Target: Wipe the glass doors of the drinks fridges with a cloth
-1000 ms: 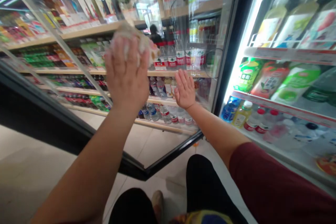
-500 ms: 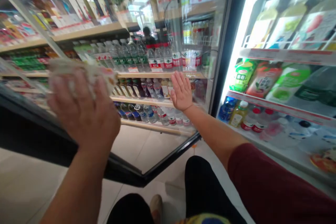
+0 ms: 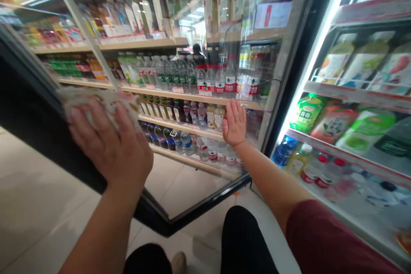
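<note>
My left hand (image 3: pixel 114 141) presses a pale patterned cloth (image 3: pixel 128 102) against the glass door (image 3: pixel 199 180) with its fingers laid over it. The cloth sits close to the door's black frame (image 3: pixel 35 115) on the left. My right hand (image 3: pixel 235 124) rests flat on the same glass, farther right, fingers stretched out and nothing in it. The door stands open, hinged beside the lit fridge. Bottles on the shelves behind show through the glass.
At right, the fridge shelves (image 3: pixel 362 94) hold drinks, among them a green bottle (image 3: pixel 306 113). Beyond the glass stand store shelves (image 3: pixel 180 90) with rows of bottles. The tiled floor (image 3: pixel 41 218) and my knees (image 3: pixel 240 231) are below.
The view has turned, so the shelves and fridge sit farther right and lower. My left hand, blurred before, shows more sharply with the cloth. My right hand stays flat on the glass.
</note>
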Demonstrator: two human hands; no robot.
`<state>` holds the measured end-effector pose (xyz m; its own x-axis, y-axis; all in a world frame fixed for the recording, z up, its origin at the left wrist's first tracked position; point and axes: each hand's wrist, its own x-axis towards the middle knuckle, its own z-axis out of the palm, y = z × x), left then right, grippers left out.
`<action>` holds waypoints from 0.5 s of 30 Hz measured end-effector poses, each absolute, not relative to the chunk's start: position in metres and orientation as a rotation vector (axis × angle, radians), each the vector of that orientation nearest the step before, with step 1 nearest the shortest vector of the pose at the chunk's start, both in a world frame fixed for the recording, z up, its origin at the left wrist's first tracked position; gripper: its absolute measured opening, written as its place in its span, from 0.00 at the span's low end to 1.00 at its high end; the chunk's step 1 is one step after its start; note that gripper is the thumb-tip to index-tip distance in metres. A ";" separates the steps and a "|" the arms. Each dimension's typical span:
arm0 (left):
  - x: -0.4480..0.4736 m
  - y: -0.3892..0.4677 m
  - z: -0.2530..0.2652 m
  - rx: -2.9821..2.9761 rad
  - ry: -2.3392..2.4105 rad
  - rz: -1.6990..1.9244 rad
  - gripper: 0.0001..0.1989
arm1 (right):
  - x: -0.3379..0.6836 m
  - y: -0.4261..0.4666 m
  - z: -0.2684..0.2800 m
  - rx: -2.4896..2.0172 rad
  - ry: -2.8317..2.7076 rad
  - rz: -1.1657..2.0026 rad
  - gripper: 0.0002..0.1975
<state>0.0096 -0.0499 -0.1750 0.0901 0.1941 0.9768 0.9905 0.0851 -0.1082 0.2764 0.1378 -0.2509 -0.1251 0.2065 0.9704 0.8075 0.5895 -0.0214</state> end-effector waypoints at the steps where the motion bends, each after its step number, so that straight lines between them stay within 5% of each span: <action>1: 0.013 -0.049 -0.174 -1.315 -1.324 -0.983 0.39 | 0.276 0.138 -0.252 -0.843 -1.632 -0.651 0.34; 9: 0.027 -0.052 -0.275 -1.512 -1.321 -0.851 0.36 | 0.276 0.139 -0.252 -0.734 -1.549 -0.747 0.33; 15: 0.017 -0.045 -0.239 -1.420 -1.338 -0.939 0.35 | 0.277 0.140 -0.254 -0.750 -1.578 -0.671 0.34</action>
